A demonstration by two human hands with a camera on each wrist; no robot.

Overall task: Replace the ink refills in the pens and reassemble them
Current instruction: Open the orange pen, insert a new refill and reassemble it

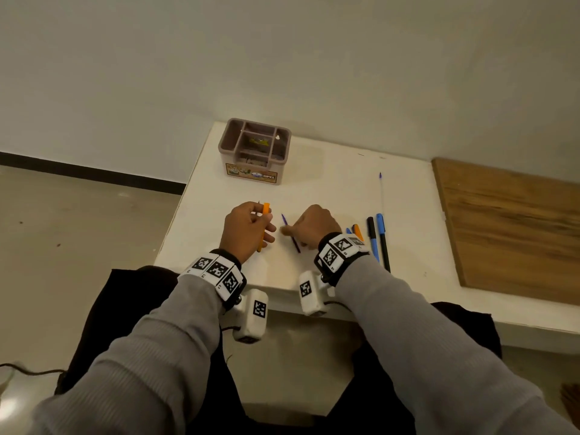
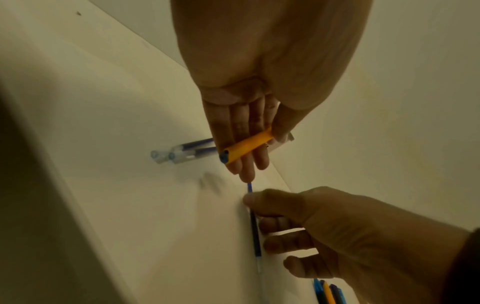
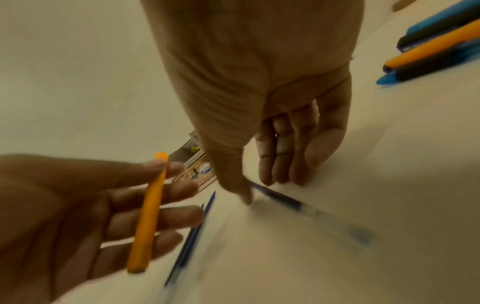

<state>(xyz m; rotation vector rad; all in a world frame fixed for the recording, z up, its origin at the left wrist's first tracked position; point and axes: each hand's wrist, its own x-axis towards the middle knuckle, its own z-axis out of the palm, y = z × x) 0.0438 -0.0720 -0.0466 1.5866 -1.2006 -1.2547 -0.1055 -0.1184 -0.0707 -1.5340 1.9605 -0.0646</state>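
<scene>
My left hand [image 1: 265, 224] is raised a little over the white table [image 1: 329, 189] and grips an orange pen barrel [image 1: 263, 227] between thumb and fingers; the barrel's open end [image 2: 224, 157] faces the wrist camera. Just right of it my right hand [image 1: 295, 232] is down on the table, thumb and fingertips [image 3: 275, 174] pinching a thin blue ink refill [image 1: 292, 235] that lies flat there [image 3: 283, 200]. Two more refills [image 2: 182, 152] lie under the left hand. The right wrist view is blurred.
Several blue, black and orange pens [image 1: 378, 240] lie right of my right wrist. A lone refill [image 1: 380, 189] lies farther back. A brown compartment organizer [image 1: 254, 152] stands at the table's back. A wooden board [image 1: 508, 227] adjoins the right side.
</scene>
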